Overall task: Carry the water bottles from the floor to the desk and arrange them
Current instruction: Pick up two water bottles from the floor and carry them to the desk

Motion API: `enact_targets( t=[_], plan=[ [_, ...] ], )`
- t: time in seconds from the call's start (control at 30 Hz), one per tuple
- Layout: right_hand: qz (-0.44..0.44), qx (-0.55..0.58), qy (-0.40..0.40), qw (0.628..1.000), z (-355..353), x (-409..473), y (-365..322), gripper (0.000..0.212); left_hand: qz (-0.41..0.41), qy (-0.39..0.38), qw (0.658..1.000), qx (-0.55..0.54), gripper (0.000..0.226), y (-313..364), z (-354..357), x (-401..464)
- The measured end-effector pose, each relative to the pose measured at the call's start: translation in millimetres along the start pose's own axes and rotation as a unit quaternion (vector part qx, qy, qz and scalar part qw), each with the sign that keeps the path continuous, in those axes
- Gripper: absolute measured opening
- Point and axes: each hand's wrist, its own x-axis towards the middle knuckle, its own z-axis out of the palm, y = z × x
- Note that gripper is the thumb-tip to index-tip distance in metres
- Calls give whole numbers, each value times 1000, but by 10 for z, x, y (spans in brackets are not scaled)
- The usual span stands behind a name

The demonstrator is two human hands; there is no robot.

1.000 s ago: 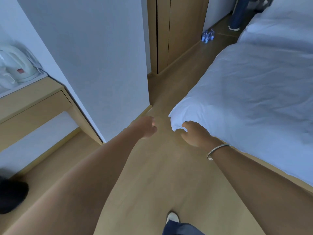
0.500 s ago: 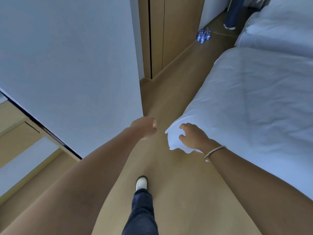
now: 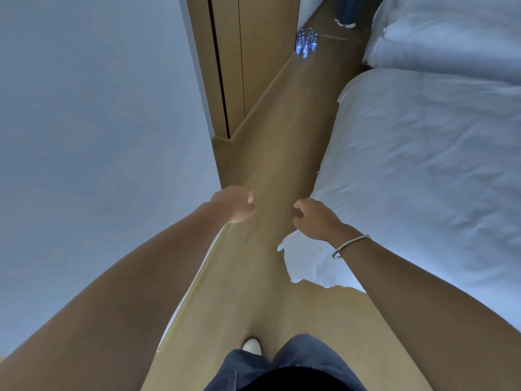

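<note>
Where the view starts at the bottom edge, blue jeans [image 3: 284, 365] and the toe of a white shoe [image 3: 251, 345] show above the wooden floor [image 3: 270, 153]. Both bare forearms reach forward over the floor. The left hand [image 3: 234, 204] hangs just beside the edge of the pale wall [image 3: 98, 122], fingers loosely curled, gripping nothing. The right hand [image 3: 315, 218], with a thin metal bracelet [image 3: 349, 246] on its wrist, has its fingers bent and slack too, and it holds nothing; it hovers over the near corner of the white bed [image 3: 423, 165]; whether it touches the cover I cannot tell. Past the hands, the floor runs as a narrow passage between the wall and bed. Farther on the left stands a wooden wardrobe [image 3: 253, 52]. At the far end, the water bottles [image 3: 306, 44] stand upright in a tight cluster on the floor, near the wardrobe's base, well apart from both hands. Beyond them a second bed [image 3: 451, 29] lies on the right, and another person's leg and shoe [image 3: 345, 12] stand at the top edge.
</note>
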Motion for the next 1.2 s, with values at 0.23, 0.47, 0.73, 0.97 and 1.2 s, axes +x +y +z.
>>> enact_targets(
  t=[0.23, 0.47, 0.73, 0.97, 1.2],
  plan=[
    [5, -1, 0, 1000, -247, 961, 65, 48, 15, -10, 1000, -18, 33, -140, -264, 968],
    [11, 8, 6, 1000, -668, 2218, 338, 48, 40, -7, 999, 24, 34, -17, -736, 2284],
    [34, 24, -5, 999, -1392, 3614, 811, 48, 39, -22, 999, 23, 34, 432, -1324, 3767],
    [53, 29, -24, 998, -1841, 4699, 1030, 50, 49, -42, 998, 14, 44, 535, -1636, 4900],
    [81, 66, -13, 994, -2182, 5961, 1105, 43, 83, -46, 995, 38, 35, 441, -2058, 6309]
  ],
)
